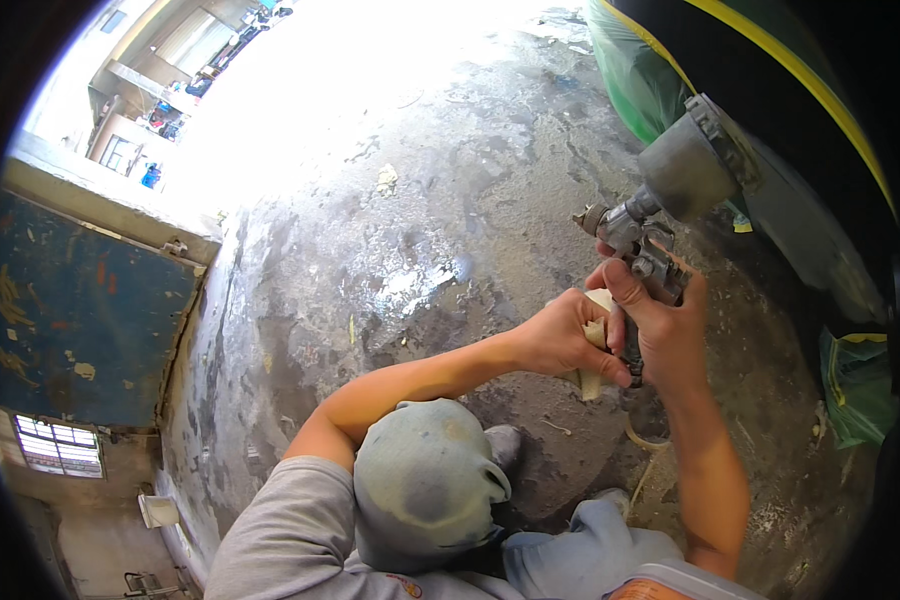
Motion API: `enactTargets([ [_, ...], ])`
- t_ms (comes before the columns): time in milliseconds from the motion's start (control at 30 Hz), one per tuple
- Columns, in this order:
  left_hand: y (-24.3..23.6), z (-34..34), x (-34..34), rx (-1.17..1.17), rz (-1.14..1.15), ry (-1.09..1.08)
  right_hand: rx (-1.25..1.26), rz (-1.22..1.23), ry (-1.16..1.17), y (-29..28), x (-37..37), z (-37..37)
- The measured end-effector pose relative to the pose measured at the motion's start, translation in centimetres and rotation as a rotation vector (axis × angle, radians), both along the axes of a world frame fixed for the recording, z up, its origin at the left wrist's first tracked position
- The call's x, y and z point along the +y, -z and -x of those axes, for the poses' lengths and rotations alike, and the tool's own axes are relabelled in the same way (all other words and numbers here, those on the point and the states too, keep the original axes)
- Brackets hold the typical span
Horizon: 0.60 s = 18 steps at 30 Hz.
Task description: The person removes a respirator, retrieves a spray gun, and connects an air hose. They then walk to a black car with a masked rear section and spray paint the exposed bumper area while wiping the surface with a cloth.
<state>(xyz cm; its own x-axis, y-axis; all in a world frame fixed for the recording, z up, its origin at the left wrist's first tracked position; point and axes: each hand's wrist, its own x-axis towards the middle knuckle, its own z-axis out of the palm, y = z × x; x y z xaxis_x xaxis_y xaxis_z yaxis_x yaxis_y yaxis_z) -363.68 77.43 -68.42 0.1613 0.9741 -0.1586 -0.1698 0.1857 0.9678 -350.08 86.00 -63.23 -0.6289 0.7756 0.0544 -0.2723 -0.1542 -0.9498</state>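
A spray gun (pixel 638 235) with a dull grey metal cup (pixel 688 165) is gripped in my right hand (pixel 662 325). Its nozzle points left, and the cup leans up to the right. My left hand (pixel 570 338) is closed around a crumpled cream-coloured rag or paper (pixel 594 384), pressed against the gun's handle. The two hands meet there, so part of the handle is hidden behind fingers. Below the hands, a thin pale hose (pixel 646 440) curves down toward my feet.
I am crouched, with a trousered knee (pixel 420 480) below my left arm. Green plastic sheeting edged with yellow tape (pixel 640 75) covers a dark object at the right. Stained concrete floor (pixel 350 260) spreads ahead. A chipped blue panel (pixel 80 310) stands at the left.
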Motion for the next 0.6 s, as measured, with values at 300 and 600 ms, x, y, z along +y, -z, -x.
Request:
enactTargets([
  [300, -0.2, -0.2, 0.1, -0.005, -0.070, 0.028, -0.017, -0.018, -0.056, -0.1, -0.1, -0.3],
  [600, -13.6, 6.3, -5.4, 0.807, 0.012, -0.232, -0.102, -0.018, -0.047, -0.8, -0.1, -2.4],
])
